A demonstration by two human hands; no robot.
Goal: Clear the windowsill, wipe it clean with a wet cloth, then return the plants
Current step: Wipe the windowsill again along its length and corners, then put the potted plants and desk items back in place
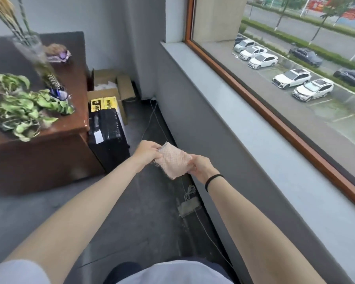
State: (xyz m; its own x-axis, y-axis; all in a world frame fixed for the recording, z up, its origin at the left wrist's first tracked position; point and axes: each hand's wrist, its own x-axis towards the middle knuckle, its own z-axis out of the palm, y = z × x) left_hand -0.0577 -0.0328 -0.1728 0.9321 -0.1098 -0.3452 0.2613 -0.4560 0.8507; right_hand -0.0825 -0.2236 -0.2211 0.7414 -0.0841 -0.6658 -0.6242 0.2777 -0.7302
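Head view. Gripping a pink cloth at both ends: left hand curled round its left edge, right hand pinching its right edge. Held in the air, apart from the grey windowsill, short of its front edge. Near the desk's right edge: leafy plant, glass vase of stems behind.

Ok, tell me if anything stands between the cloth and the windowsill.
Nothing visible does. The left hand and right hand hold the cloth beside the windowsill, whose visible surface is bare; the plants sit on the desk.
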